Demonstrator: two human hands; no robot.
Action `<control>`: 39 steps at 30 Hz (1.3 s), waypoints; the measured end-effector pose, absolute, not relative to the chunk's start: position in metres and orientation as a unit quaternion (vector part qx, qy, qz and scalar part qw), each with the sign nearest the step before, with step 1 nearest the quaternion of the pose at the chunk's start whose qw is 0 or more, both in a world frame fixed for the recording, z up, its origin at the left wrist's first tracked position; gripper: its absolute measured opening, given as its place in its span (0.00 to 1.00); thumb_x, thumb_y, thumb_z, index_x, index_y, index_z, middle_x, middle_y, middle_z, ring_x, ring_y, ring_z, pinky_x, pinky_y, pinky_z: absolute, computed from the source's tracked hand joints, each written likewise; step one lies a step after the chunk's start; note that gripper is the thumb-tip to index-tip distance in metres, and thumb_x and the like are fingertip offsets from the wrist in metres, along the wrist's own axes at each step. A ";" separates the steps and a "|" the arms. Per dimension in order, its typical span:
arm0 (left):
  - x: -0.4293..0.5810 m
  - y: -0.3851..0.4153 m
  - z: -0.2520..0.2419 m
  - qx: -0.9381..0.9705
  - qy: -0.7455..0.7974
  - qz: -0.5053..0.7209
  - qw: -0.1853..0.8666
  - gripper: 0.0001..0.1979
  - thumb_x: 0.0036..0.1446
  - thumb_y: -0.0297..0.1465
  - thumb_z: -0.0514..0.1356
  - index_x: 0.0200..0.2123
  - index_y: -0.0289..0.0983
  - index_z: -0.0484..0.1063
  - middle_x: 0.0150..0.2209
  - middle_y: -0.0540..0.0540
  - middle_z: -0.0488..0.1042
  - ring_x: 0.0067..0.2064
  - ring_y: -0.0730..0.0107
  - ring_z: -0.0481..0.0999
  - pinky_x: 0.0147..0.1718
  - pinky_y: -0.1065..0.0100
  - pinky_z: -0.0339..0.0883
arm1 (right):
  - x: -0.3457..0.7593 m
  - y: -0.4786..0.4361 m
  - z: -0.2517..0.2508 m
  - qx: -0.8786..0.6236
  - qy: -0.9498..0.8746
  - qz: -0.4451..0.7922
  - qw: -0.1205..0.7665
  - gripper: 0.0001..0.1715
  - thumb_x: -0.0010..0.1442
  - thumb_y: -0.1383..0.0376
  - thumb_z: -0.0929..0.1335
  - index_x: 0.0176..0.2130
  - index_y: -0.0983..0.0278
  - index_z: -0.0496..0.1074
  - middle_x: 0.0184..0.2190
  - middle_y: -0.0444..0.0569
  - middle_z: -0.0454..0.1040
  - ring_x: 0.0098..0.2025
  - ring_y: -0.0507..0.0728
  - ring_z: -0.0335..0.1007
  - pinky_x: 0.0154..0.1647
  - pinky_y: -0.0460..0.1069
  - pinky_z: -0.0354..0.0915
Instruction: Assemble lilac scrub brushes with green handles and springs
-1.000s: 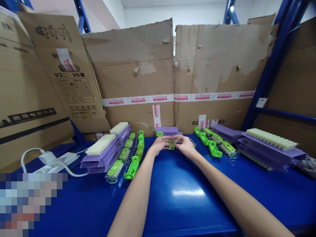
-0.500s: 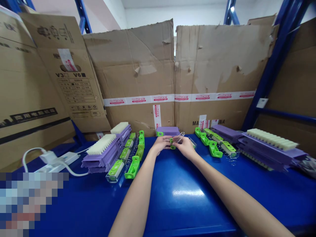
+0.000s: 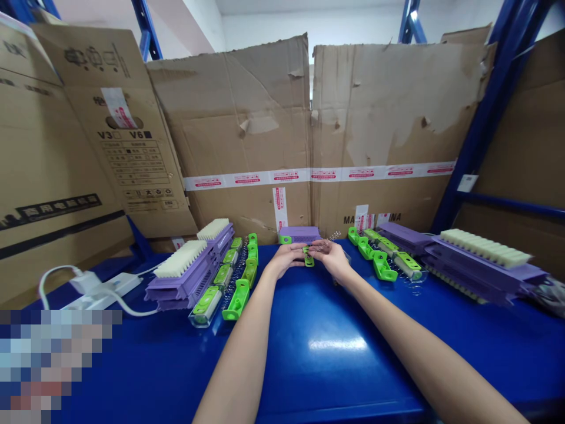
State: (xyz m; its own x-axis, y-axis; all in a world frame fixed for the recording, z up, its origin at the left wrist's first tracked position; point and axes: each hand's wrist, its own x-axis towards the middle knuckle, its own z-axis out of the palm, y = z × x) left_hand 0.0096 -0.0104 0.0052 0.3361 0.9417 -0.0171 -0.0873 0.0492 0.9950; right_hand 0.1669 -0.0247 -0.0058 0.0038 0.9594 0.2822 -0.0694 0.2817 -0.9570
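My left hand [image 3: 285, 260] has its fingers closed on a small green plastic bracket [image 3: 308, 258] near the back of the blue table. Close beside it, my right hand [image 3: 334, 260] pinches a thin metal coil spring [image 3: 330, 240], whose free end sticks up to the right. The spring's lower end lies at the bracket; whether it is seated there is hidden by the fingers. Just behind the hands rests a purple perforated plastic piece [image 3: 300, 234] with a green end part [image 3: 285, 239].
Purple brush bodies with cream bristles [image 3: 182, 259] stand left, others [image 3: 485, 247] right. Beside them lie green brackets [image 3: 236, 300], clear-cased green blocks [image 3: 206, 303] and springs. A white power strip [image 3: 112, 288] with cables is at far left. Cardboard sheets [image 3: 238, 129] wall the back.
The spring has tipped over to the right and now leans lower. My right hand has turned slightly; the left hand stays around the green bracket.
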 end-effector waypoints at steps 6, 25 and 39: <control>0.009 -0.011 0.006 0.542 0.387 0.424 0.614 0.18 0.46 0.21 0.63 0.43 0.31 0.73 0.33 0.43 0.79 0.33 0.70 0.77 0.39 0.64 0.71 | 0.167 -0.026 -0.005 -0.404 -0.537 0.458 0.582 0.19 0.39 0.69 0.73 0.34 0.65 0.69 0.30 0.48 0.78 0.37 0.57 0.75 0.44 0.52 0.69; 0.010 -0.006 0.003 0.539 0.413 0.401 0.615 0.21 0.41 0.20 0.66 0.42 0.31 0.73 0.29 0.45 0.78 0.30 0.72 0.77 0.40 0.66 0.70 | 0.166 -0.026 -0.008 -0.399 -0.585 0.419 0.569 0.15 0.38 0.64 0.72 0.30 0.64 0.69 0.29 0.47 0.76 0.35 0.56 0.73 0.39 0.50 0.68; 0.016 -0.002 0.002 0.542 0.435 0.404 0.595 0.19 0.42 0.18 0.65 0.40 0.32 0.74 0.29 0.45 0.78 0.30 0.71 0.77 0.38 0.65 0.72 | 0.166 -0.030 -0.006 -0.421 -0.615 0.369 0.556 0.11 0.40 0.64 0.70 0.29 0.65 0.70 0.29 0.47 0.76 0.34 0.55 0.72 0.39 0.50 0.66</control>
State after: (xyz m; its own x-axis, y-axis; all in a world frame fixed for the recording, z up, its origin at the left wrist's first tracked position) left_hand 0.0157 -0.0018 0.0019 0.2958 0.9519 -0.0795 -0.0094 0.0861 0.9962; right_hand 0.1664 -0.0299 -0.0057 -0.0281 0.9277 0.3724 0.1069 0.3732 -0.9216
